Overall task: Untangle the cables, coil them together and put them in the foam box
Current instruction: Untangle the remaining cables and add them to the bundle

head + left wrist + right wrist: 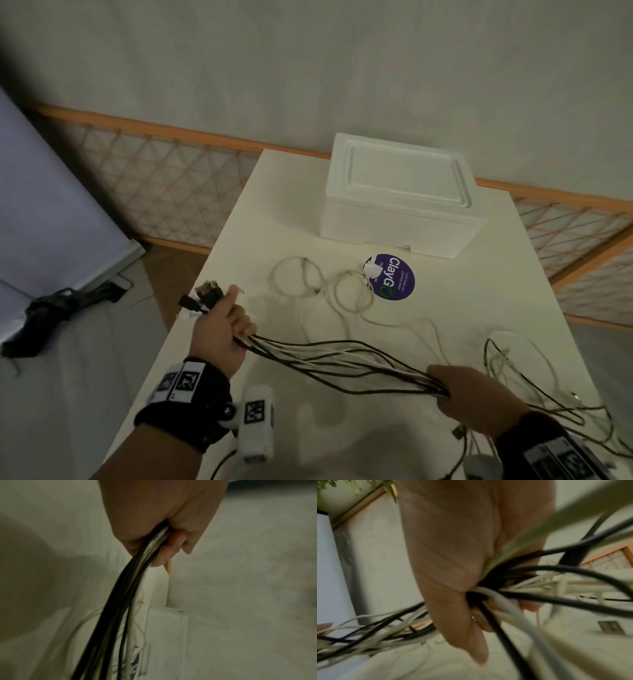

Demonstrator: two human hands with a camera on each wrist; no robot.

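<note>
your left hand (224, 329) grips the plug ends, your right hand (474, 397) is fisted round the cables (342, 363) strung between them over the table (260, 219). coiling isn't started, pale loops lie loose, and the foam box (397, 195) behind looks lidded.

**White table carrying a box, a sticker and loose cables**

A white table (260, 219) is standing in front of a wall. A closed foam box (400, 192) is sitting at its far end. Just in front of the box a round purple sticker (394, 277) is lying flat. Pale cables (329, 291) are curling in loops beside the sticker, and darker cables (524, 377) are sprawling over the near right part of the tabletop
</note>
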